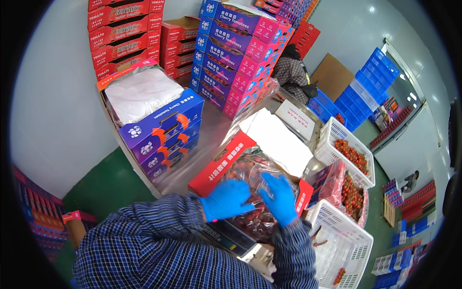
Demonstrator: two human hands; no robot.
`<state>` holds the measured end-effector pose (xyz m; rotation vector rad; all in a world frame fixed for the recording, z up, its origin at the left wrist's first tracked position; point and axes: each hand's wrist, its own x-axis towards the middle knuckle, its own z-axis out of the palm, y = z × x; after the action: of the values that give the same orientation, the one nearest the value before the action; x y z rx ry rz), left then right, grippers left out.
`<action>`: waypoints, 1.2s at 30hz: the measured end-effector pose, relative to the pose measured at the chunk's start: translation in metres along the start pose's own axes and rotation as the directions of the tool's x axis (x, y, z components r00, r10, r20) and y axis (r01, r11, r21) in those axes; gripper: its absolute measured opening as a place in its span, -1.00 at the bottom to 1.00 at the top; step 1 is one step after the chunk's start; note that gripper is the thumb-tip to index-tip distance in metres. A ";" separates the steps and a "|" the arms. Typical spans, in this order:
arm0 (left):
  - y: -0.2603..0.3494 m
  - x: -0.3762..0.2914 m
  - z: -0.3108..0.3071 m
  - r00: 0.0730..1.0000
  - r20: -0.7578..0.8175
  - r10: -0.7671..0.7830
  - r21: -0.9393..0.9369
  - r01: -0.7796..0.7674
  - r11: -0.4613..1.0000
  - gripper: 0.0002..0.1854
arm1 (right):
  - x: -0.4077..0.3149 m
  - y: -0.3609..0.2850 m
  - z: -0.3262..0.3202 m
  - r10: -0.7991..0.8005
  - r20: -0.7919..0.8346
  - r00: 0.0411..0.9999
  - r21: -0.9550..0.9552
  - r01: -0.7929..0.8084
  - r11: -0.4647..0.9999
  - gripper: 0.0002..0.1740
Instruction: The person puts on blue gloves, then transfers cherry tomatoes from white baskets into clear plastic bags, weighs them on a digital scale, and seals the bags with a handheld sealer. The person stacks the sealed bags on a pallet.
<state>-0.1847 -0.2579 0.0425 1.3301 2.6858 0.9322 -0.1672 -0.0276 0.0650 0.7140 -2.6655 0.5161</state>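
Observation:
In front of me a red carton (219, 164) holds dark red tomatoes (254, 225) under crinkled clear plastic film (245, 166). My left hand (229, 198), in a blue glove, is over the carton's near left part with its fingers bent. Across from it my right hand (279, 197), gloved alike, is over the right part, its fingertips at the raised film. Whether either hand grips the film cannot be made out. A dark digital scale (231, 234) shows at the carton's near edge, partly hidden by my sleeve.
White sheets (278, 139) lie beyond the carton. Stacked purple cartons (162, 144) stand left, taller stacks (231, 54) behind. White crates (343, 238) line the right, one holding scissors with red handles (317, 240). Another person (292, 74) bends at the table's far end.

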 end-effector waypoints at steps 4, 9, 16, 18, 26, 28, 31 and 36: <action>-0.075 0.008 -0.036 0.827 -0.553 -0.100 0.261 0.286 0.922 -0.15 | -0.096 0.032 -0.049 0.580 -0.169 0.796 -0.162 -0.603 0.781 -0.09; -0.149 0.030 -0.012 0.794 0.042 -0.607 -0.678 0.469 0.566 -0.26 | -0.168 0.065 0.002 0.830 0.092 0.550 0.651 -0.664 0.368 -0.14; -0.153 0.021 0.012 0.958 0.101 -0.268 -0.992 0.118 0.048 -0.59 | -0.179 0.078 0.030 0.876 0.069 0.477 0.928 -0.353 0.119 -0.70; -0.138 -0.019 0.002 0.967 0.063 -0.248 -0.984 0.102 0.148 -0.54 | -0.183 0.055 0.011 0.825 0.143 0.546 0.975 -0.223 -0.021 -0.77; -0.038 -0.263 -0.038 0.718 -0.059 -0.694 -0.953 0.167 0.253 -0.30 | -0.210 -0.099 0.007 0.701 -0.304 0.645 0.313 -0.628 0.713 -0.56; -0.040 -0.333 -0.063 0.642 -0.119 -0.758 -0.953 0.141 0.269 -0.34 | -0.201 -0.147 0.039 0.694 -0.311 0.650 0.274 -0.638 0.720 -0.59; -0.048 -0.440 -0.091 0.541 -0.186 -0.820 -0.952 0.109 0.287 -0.41 | -0.164 -0.218 0.081 0.648 -0.217 0.731 0.279 -0.589 0.758 -0.62; -0.040 -0.591 -0.144 0.221 -0.353 -0.909 -0.924 0.071 0.376 -0.42 | -0.031 -0.335 0.146 0.428 0.412 0.804 0.831 -0.524 0.185 -0.54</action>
<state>0.1281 -0.7787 -0.0064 -0.6476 2.0723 2.6488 0.0038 -0.3477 0.0099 0.0114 -2.3764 2.3744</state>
